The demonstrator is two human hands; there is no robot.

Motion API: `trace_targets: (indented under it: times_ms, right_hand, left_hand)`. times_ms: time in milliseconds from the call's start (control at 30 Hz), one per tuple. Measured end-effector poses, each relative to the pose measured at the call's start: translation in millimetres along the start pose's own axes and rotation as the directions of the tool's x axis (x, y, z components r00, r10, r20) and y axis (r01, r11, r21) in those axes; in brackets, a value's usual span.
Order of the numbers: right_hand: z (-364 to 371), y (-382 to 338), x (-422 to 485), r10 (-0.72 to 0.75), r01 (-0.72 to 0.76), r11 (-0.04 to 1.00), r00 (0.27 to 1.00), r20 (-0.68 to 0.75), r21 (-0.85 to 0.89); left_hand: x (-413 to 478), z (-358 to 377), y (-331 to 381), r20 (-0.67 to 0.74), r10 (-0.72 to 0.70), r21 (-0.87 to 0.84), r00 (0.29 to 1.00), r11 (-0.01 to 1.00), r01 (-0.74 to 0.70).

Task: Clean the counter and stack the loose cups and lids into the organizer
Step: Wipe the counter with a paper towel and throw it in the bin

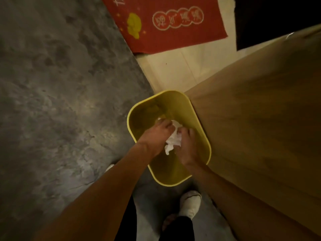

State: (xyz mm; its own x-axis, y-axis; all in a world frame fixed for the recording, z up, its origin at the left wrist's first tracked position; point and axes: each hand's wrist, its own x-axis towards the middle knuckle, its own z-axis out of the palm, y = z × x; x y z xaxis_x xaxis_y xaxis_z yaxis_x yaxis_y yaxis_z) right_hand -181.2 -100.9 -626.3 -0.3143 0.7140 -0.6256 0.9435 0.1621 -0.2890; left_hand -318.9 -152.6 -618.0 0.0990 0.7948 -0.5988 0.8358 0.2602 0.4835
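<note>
Both hands over the yellow waste bin (pixel 139 108): left hand (pixel 157 134) and right hand (pixel 186 148) clamp the crumpled white tissue (pixel 173 142) between them, bin mouth directly below.

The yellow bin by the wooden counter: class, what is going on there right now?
A person stands over the yellow bin, which sits on the grey floor against the wooden counter. The left hand and right hand together hold a crumpled white paper wad above the bin's opening, apparently to discard it. No cups or lids are in view.
</note>
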Motion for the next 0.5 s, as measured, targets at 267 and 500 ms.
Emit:
trace_targets:
  times_ms: [267,500]
  right_hand:
    - [-30.8,-16.2,-11.4,0.061,0.041,0.98,0.872,0.486,-0.196]
    - [-166.0,-106.9,-141.9,-0.142,0.129,0.99,0.929,0.341,0.061]
  left_hand:
    - [-24.3,-23.6,1.8,0.122,-0.169,0.428,0.978,0.898,0.102]
    - [-166.6,-153.1,34.4,0.033,-0.285,-0.049,0.958,0.957,0.287]
